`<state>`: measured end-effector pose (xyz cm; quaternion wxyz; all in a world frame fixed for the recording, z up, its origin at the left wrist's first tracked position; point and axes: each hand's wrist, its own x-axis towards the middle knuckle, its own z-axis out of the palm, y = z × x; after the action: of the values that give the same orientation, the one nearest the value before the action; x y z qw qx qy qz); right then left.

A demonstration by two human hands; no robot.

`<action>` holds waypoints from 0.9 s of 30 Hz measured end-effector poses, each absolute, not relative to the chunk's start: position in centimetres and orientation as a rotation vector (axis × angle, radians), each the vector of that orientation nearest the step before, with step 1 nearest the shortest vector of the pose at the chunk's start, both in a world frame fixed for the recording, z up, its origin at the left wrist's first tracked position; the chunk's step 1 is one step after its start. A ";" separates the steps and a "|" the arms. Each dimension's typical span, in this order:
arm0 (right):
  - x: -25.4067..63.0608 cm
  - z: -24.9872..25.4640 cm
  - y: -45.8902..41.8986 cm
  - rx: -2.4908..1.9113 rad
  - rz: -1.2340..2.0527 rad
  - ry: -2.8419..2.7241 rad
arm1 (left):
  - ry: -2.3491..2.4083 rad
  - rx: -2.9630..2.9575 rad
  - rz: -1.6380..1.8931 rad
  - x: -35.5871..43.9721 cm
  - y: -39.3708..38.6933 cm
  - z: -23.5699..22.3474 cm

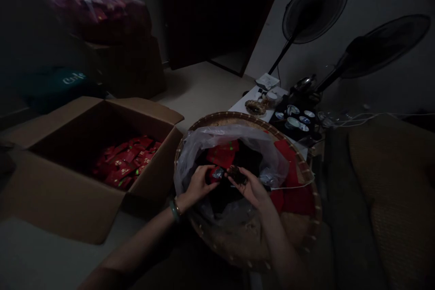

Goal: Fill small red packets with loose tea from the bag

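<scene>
My left hand (200, 183), with a bangle at the wrist, is closed around a small red packet (212, 175) whose silvery mouth (218, 172) faces right. Just beside that mouth, my right hand (250, 186) pinches a clump of dark, leaf-like pieces (237, 175). Both hands are over a large clear plastic bag (272, 154) holding a dark mass, its detail lost in the dim light. Red packets (222, 153) lie on the mass behind my hands. The bag sits in a round woven bamboo tray (234, 247), with more flat red packets (299, 195) along its right side.
An open cardboard box (149, 190) with many red packets (127, 163) stands at left. Behind it are a stacked carton (132, 68) and a filled plastic bag (98, 4). Small cups (292, 122) crowd a low table beyond the tray. Two fans (316, 7) stand at the right wall.
</scene>
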<state>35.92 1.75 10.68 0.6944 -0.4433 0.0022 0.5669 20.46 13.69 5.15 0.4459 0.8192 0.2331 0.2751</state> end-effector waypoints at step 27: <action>35.4 12.5 2.3 -1.846 0.753 -1.270 | 0.498 2.138 0.590 20.6 13.3 4.8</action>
<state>35.38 2.26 12.46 0.3791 -0.7225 -0.4973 0.2949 20.58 13.28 4.82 0.4207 0.8533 0.1986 0.2355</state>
